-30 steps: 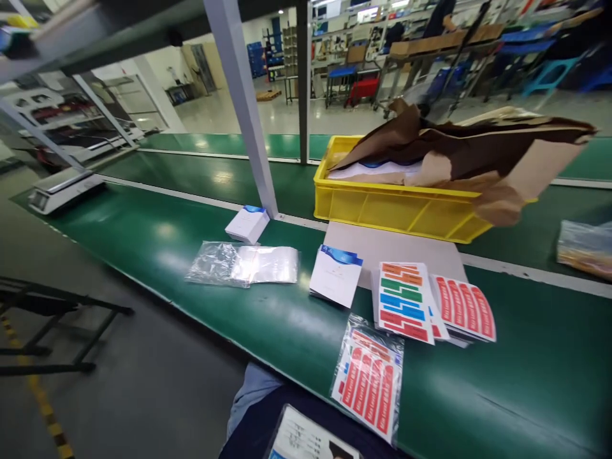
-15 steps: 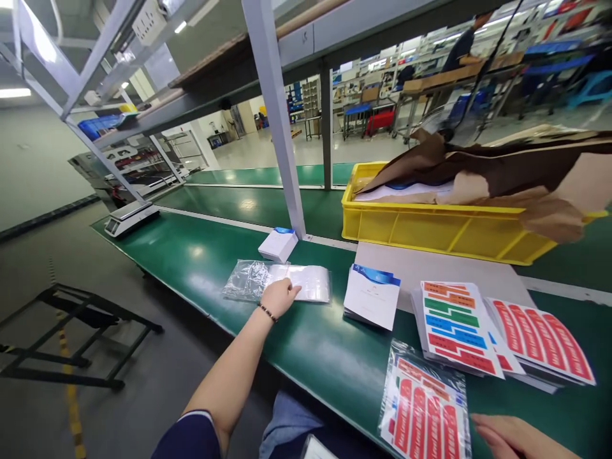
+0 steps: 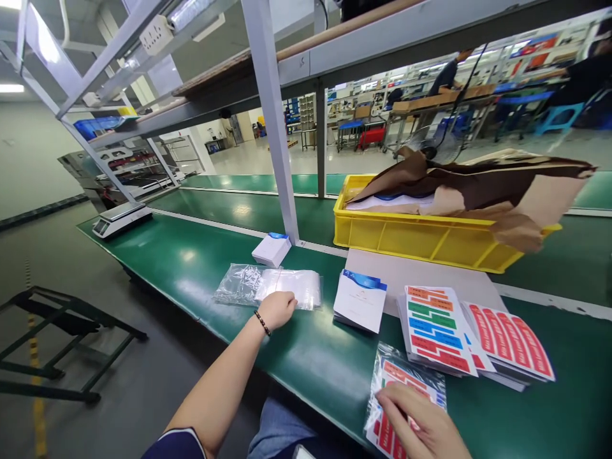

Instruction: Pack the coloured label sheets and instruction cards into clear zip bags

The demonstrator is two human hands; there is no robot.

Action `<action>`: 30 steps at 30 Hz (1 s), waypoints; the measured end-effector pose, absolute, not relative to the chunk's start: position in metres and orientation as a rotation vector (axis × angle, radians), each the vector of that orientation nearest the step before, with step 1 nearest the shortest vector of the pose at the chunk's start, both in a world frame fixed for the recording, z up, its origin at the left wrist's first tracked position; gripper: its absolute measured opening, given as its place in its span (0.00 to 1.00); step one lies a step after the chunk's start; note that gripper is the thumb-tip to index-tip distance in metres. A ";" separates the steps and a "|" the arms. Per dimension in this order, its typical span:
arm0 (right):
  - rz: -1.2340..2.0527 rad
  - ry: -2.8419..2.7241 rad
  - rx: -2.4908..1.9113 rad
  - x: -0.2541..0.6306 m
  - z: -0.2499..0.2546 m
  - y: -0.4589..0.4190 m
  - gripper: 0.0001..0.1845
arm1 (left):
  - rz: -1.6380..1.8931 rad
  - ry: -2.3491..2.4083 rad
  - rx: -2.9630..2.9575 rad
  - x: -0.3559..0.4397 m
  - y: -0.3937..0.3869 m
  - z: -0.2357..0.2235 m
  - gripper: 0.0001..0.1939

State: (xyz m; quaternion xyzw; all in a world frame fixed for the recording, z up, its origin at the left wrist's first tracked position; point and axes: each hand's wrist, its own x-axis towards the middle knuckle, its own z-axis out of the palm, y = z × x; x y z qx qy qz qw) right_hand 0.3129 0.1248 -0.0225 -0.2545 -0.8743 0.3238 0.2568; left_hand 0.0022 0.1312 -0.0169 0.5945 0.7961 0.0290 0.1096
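My left hand (image 3: 278,310) rests at the near edge of a pile of clear plastic bags (image 3: 306,287). Its fingers are curled in and pressed together; what they pinch, if anything, is hidden. My right hand (image 3: 425,417) is over a clear bag holding printed sticker sheets (image 3: 389,437), its fingers loosely bent and apart, with nothing visible in them. Between the hands lies a stack of white booklets (image 3: 359,303) with a blue top band. To the right are stacks of colourful sticker sheets (image 3: 435,328) and red sticker sheets (image 3: 509,338).
A yellow crate (image 3: 421,239) with brown paper stands at the back right on a pale board (image 3: 382,271). A white card stack (image 3: 271,250) sits by the shelf post (image 3: 272,127). A scale (image 3: 122,220) stands at the table's left end. A person works in the background.
My right hand has come in leftward from the lower right, over the bagged sticker sheets. The left hand stays by the plastic bags, its thumb now drawn in. The view has shifted slightly.
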 end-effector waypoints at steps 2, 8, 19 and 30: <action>0.955 -2.393 -0.700 0.296 -0.021 0.124 0.13 | 0.104 2.401 1.712 0.009 0.131 -0.022 0.19; 1.054 -2.442 -0.662 0.284 -0.026 0.122 0.14 | 0.051 2.419 1.611 0.001 0.151 -0.032 0.10; 1.130 -2.125 -0.983 0.293 -0.032 0.112 0.13 | 0.277 2.092 2.044 0.060 0.103 -0.005 0.15; 0.636 -2.262 -1.287 0.295 -0.056 0.119 0.19 | 0.531 1.522 1.828 0.147 0.090 -0.052 0.16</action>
